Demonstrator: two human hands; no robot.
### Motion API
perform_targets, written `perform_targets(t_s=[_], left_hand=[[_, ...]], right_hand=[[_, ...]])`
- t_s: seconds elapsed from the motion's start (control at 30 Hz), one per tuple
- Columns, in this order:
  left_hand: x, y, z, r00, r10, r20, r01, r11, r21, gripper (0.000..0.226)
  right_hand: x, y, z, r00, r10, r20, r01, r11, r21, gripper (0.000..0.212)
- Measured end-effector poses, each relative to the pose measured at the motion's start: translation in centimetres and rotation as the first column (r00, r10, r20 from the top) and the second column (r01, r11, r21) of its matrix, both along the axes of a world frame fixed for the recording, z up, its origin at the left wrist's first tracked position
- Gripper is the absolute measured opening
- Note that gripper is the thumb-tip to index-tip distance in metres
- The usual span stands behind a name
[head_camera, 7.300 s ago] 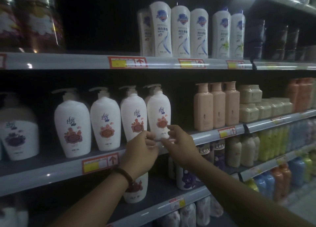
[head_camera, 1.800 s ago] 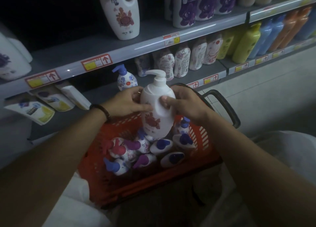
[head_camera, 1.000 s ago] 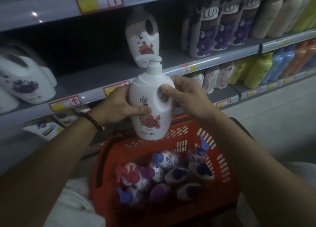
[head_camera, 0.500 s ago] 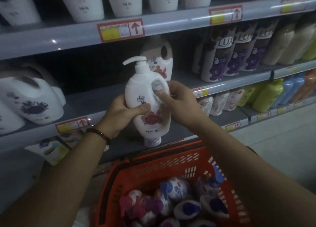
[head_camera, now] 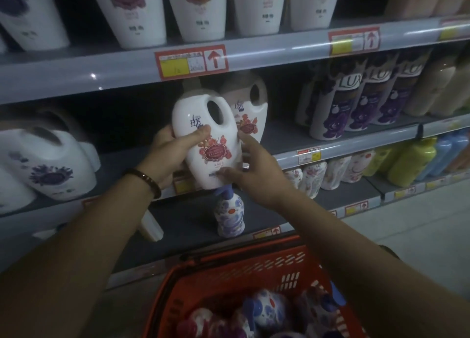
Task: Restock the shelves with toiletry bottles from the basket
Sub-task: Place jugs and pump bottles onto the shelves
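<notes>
A white handled bottle with a red flower label (head_camera: 211,144) is held up at the front of the middle shelf (head_camera: 122,167), tilted slightly left. My left hand (head_camera: 170,149) grips its upper left side with the thumb across the front. My right hand (head_camera: 256,174) holds its lower right edge, thumb on the front near the base. Its top is dim under the shelf lip above. A matching bottle (head_camera: 250,118) stands just behind it on the same shelf. The red basket (head_camera: 229,269) sits below, with several small blue and purple pump bottles (head_camera: 264,309) in it.
Large white jugs with purple flowers (head_camera: 50,164) fill the shelf's left end, and purple Lux bottles (head_camera: 356,101) stand to the right. White flower-label bottles (head_camera: 142,12) line the shelf above. A small blue-patterned pump bottle (head_camera: 229,215) stands on the lower shelf.
Both hands have lifted the white bottle from the basket up to the middle shelf, close in front of the matching bottle. My right hand has slid down to the bottle's base.
</notes>
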State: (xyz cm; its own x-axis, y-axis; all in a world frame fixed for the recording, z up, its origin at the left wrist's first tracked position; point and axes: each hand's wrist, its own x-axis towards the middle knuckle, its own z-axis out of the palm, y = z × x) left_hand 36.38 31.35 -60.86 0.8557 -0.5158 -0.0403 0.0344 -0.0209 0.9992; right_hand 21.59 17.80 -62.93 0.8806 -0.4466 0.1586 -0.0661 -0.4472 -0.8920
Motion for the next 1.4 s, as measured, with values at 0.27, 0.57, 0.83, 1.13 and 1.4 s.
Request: perform_targets(t_s=[0.27,0.57,0.83,1.13,1.4], left_hand=[[3.7,-0.7,0.1,0.999,0.009,0.047,-0.01,1.0,0.016,0.049],[5.7,-0.5,-0.9,1.0,-0.021,-0.019,0.02,0.999,-0.029,0.064],[6.7,-0.7,-2.2,1.0,-0.025,-0.004,0.025,0.998,-0.052,0.058],[7.3,-0.5,-2.5,0.998,-0.069,-0.014,0.068,0.996,-0.063,0.071],[7.9,-0.2,-2.0,0.998,-0.054,0.008,0.055,0.998,-0.022,0.073]], right_hand=[[3.1,0.5,-1.7,0.999,0.028,-0.03,-0.027,1.0,0.01,0.102],[4.6,2.0,-2.2,0.993,0.084,-0.081,-0.088,0.995,-0.045,0.11],[5.5,2.4,-4.0,0.989,0.111,-0.093,-0.115,0.992,-0.045,0.11],[6.6,2.2,-5.6,0.982,0.149,-0.114,-0.156,0.986,-0.054,0.123],[7.0,1.5,-5.4,0.964,0.166,-0.206,-0.215,0.945,-0.245,0.117]])
